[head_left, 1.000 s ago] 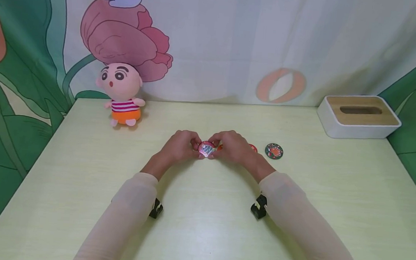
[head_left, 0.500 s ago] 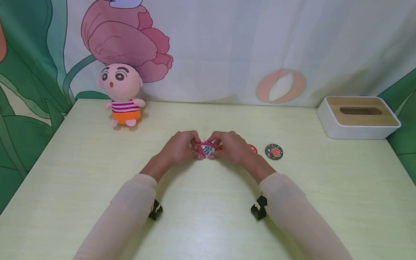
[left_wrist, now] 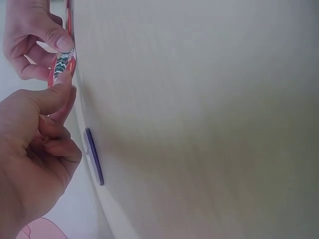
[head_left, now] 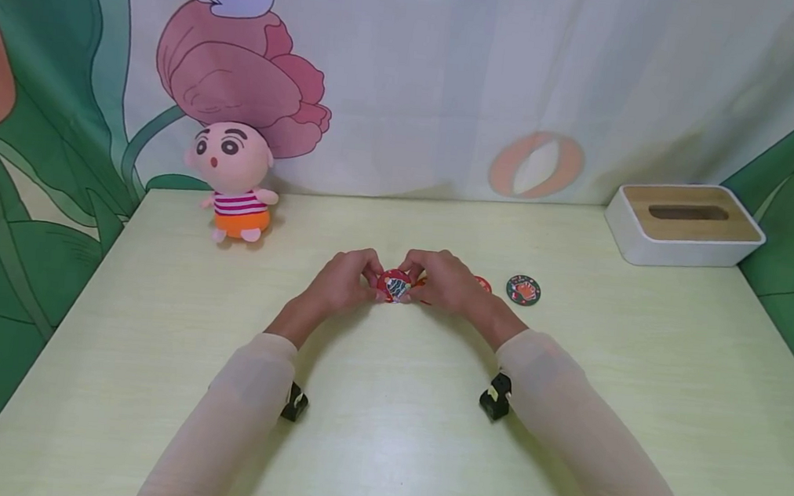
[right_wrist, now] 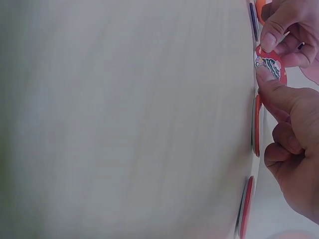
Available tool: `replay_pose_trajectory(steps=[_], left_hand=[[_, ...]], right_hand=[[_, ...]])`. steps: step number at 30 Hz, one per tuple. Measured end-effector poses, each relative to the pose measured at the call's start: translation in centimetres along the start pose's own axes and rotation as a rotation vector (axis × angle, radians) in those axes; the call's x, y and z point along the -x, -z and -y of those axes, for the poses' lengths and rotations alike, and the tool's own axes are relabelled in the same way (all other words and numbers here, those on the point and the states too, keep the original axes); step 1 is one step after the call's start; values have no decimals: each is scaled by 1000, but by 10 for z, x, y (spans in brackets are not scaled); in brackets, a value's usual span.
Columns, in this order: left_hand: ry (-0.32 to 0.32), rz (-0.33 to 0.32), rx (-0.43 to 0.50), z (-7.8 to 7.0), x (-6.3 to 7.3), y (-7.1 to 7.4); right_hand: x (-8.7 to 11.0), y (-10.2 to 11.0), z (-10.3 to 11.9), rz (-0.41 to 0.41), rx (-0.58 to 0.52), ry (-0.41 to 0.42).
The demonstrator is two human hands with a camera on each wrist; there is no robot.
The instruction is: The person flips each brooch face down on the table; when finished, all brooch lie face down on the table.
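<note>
A small round red disc (head_left: 394, 285) with a printed dark-green and white picture is held up near the middle of the table. My left hand (head_left: 341, 279) pinches its left edge between thumb and fingers, and my right hand (head_left: 442, 281) pinches the right edge. In the left wrist view, the thumbs press on the printed face of the disc (left_wrist: 62, 64), which stands tilted. A red disc (head_left: 483, 282) shows only partly from behind my right hand. Further right lies a dark disc (head_left: 523, 290) with a red crab-like picture. By my left hand lies a blue-edged disc (left_wrist: 94, 157), hidden in the head view.
A plush doll (head_left: 236, 183) in a striped top and orange shorts sits at the table's back left. A white tissue box (head_left: 686, 224) with a wooden lid stands at the back right. Behind the pale table (head_left: 380, 436) hangs a printed curtain (head_left: 411, 84).
The disc between my hands has tilted slightly, so the glare on its face has faded and it looks redder. Both hands have barely moved.
</note>
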State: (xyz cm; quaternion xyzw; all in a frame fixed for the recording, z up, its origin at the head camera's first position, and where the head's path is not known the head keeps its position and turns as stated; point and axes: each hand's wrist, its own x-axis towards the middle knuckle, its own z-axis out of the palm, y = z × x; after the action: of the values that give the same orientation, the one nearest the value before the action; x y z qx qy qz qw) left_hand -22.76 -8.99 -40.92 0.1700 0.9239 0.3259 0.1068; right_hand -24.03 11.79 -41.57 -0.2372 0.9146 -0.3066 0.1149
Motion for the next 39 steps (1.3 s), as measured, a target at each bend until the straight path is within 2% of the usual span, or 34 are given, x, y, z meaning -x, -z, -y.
replay_pose_trajectory(steps=[6,15,19,27,31,39], left_hand=[[-10,-8,18,2,0,-1],[-24,-21,48,1,2,-1],[-26,-18,58,1,3,1],[22,3,211,0,6,4],[36,-18,248,2,6,4],[56,-22,304,4,5,4]], right_hand=[[1,-1,1,-13,-4,-27],[2,0,0,-35,37,17],[2,0,1,-33,50,8],[1,1,-1,-47,62,0],[1,1,-2,-59,68,20],[2,2,-1,-68,73,39]])
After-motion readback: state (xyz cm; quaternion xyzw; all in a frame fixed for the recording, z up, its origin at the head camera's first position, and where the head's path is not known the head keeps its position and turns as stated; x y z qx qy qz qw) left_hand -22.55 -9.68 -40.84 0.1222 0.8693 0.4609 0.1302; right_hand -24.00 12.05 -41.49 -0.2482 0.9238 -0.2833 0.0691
